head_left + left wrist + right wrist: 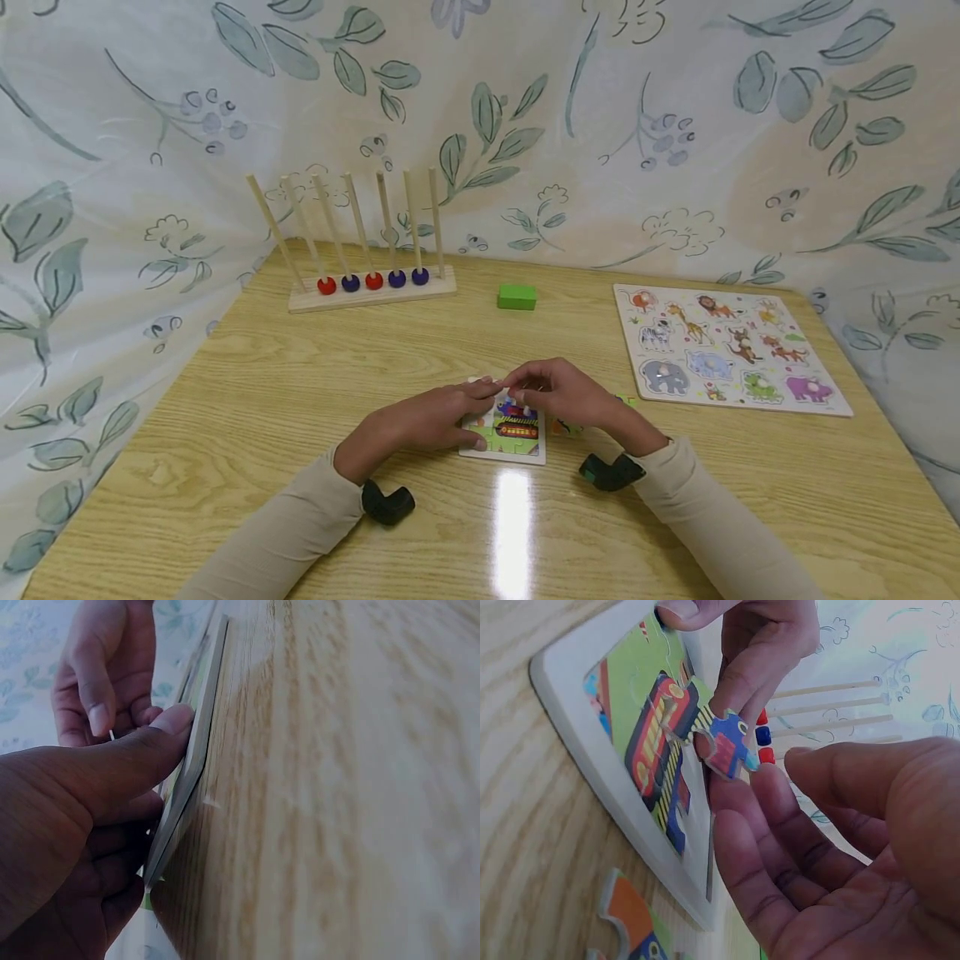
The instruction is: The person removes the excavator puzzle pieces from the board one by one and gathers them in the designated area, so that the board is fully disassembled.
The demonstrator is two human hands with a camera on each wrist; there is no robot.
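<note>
Through the head view, I see my left hand point(431, 417) laid over the puzzle tray point(502, 457), fingers stretched toward the far side and thumb on the near left part; it is not curled into a fist. My right hand point(570, 396) reaches in from the other side with its fingers bent. In the right wrist view, its thumb stands apart from the fingertips, which are right at the edge of a blue puzzle piece point(727, 746); I cannot tell whether they grip it. That piece is tilted up over the tray, with a left finger behind it. A loose piece point(637, 919) lies just beside the tray on the counter point(262, 417). Farther out are a green block point(517, 297), a peg rack point(442, 288) and an animal board point(816, 362).
</note>
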